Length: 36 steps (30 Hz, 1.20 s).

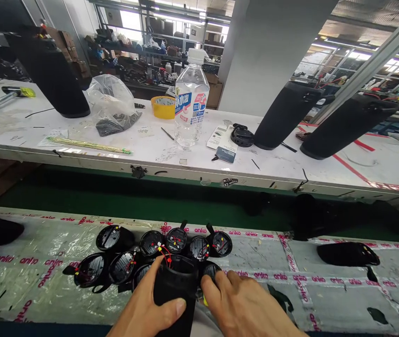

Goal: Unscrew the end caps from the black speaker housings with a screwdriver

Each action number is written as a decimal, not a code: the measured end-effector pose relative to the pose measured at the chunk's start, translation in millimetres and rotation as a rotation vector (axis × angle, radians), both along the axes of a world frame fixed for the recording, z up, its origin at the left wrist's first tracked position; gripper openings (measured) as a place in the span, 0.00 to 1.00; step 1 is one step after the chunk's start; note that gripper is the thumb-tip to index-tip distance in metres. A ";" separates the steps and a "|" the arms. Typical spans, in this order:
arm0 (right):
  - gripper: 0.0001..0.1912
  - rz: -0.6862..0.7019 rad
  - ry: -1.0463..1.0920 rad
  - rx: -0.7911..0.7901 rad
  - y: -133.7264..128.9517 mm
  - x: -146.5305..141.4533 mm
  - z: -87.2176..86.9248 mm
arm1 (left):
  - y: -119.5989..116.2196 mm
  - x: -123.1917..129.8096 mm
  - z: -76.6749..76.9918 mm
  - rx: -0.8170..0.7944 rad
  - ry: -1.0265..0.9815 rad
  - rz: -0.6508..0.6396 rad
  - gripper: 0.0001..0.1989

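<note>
My left hand (153, 299) is wrapped round a black cylinder (176, 295) at the bottom centre. The cylinder's open rim faces up, and red and yellow wires stick out at its left edge. On the cylinder's right side is my right hand (237, 299), its fingers curled together. A bit of something yellow-green shows under those fingers, but most of it is hidden. Just beyond my hands stand several black cylinders (122, 267) with open tops, with red and yellow wires inside some of them.
Across a green gap, a white bench (157, 159) holds a water bottle (191, 100), yellow tape roll (163, 107), plastic bag (113, 105), hammer (4, 100) and tall black cylinders (285, 117). Another black cylinder (346, 254) lies at right on the plastic-covered surface (255, 295).
</note>
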State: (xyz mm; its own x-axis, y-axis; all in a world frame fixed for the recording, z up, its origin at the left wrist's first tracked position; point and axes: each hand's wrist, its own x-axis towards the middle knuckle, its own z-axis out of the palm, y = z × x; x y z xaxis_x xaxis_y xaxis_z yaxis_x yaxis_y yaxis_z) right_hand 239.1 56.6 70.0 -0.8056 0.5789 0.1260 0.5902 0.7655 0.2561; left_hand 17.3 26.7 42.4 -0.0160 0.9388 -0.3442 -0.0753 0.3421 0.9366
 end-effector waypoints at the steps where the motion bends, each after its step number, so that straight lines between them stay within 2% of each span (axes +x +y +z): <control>1: 0.17 -0.005 -0.017 0.022 -1.2 -1.4 0.6 | -0.2 1.8 1.4 0.003 0.041 0.023 0.36; 6: 0.13 -0.028 -0.100 0.070 -6.2 -9.0 -1.2 | 2.2 10.0 4.8 0.003 0.275 0.110 0.32; 10: 0.13 -0.087 -0.119 0.044 -9.8 -15.1 -11.6 | 4.2 12.2 -1.3 0.010 0.453 0.118 0.30; 12: 0.14 -0.099 -0.107 0.009 -9.0 -17.0 -16.7 | 4.4 10.4 -4.7 0.006 0.466 0.137 0.32; 13: 0.14 -0.089 -0.091 -0.021 -7.7 -17.2 -18.5 | 4.2 8.6 -5.9 0.006 0.414 0.152 0.33; 15: 0.14 -0.062 0.022 -0.105 -4.0 -15.3 -20.2 | 3.4 3.4 -7.0 -0.012 0.155 0.132 0.36; 17: 0.16 -0.067 0.241 -0.190 -0.2 -10.4 -19.5 | 2.3 -2.8 -7.7 -0.065 -0.154 0.055 0.37; 19: 0.16 -0.108 0.416 -0.233 2.7 -3.6 -17.1 | 1.2 -8.2 -9.4 -0.158 -0.323 0.022 0.35; 23: 0.12 -0.196 0.482 -0.359 3.7 7.3 -10.4 | 0.5 -11.6 -17.1 -0.209 -0.425 0.058 0.38; 25: 0.12 -0.225 0.511 -0.433 1.6 8.7 -8.7 | 0.7 -10.3 -21.2 -0.211 -0.475 0.042 0.39; 29: 0.12 -0.265 0.548 -0.556 -2.5 8.2 -8.6 | 3.7 -8.7 -26.5 -0.206 -0.508 0.098 0.40; 31: 0.10 -0.317 0.577 -0.661 -2.6 8.7 -8.7 | 6.8 -9.5 -26.4 -0.208 -0.547 0.089 0.37; 34: 0.08 -0.452 0.670 -0.837 -1.9 6.6 -10.4 | 11.3 -9.5 -23.8 -0.301 -0.709 0.101 0.29; 36: 0.09 -0.507 0.771 -1.015 -3.0 -0.5 -14.2 | 12.1 -8.2 -24.0 -0.310 -0.864 0.122 0.31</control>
State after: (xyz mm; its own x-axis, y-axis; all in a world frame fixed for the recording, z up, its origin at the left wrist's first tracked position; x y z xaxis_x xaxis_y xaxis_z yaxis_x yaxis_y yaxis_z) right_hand 238.6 53.6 55.8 -0.3998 0.8920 -0.2109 0.5953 0.0777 -0.7998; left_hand 9.1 38.7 18.4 0.2701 0.8117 -0.5179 -0.7571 0.5114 0.4065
